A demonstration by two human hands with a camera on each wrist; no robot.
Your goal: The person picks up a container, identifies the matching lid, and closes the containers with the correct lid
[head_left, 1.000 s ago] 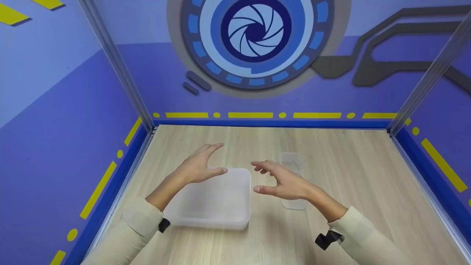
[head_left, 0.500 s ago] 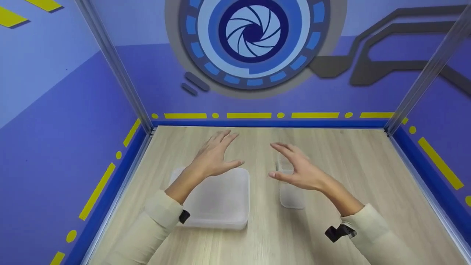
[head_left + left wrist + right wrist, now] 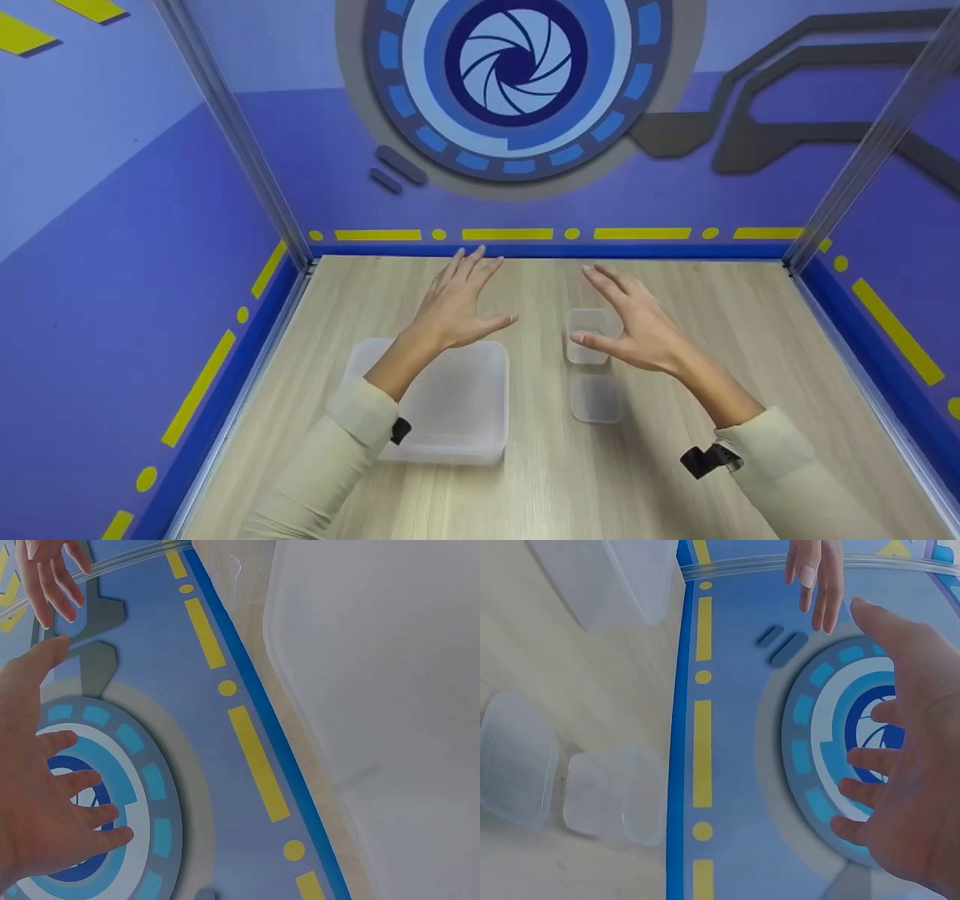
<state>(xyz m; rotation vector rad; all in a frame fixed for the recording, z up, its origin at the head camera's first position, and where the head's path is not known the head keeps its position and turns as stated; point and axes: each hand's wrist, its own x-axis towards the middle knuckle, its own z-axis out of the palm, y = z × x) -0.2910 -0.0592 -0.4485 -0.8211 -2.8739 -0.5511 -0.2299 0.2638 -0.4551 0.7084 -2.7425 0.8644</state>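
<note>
Two hands raised, left hand (image 3: 456,309) above large clear container (image 3: 450,409), right hand (image 3: 637,330) over small clear tub (image 3: 589,337); fingers spread, grasping nothing, lid (image 3: 596,399) just beside.

Both hands are raised above a light wooden table (image 3: 675,465) with fingers straight and spread, holding nothing. The left hand (image 3: 456,307) hangs over the far edge of a large, shallow, translucent plastic box (image 3: 450,405), which rests flat on the table's left half. The right hand (image 3: 637,326) hangs just right of a small clear plastic container (image 3: 586,330) and partly covers its right side. A small clear lid (image 3: 596,399) lies flat just in front of that container, nearer the camera. Both forearms wear cream sleeves with a black strap at each wrist. Blue walls with yellow dashes enclose the table.
</note>
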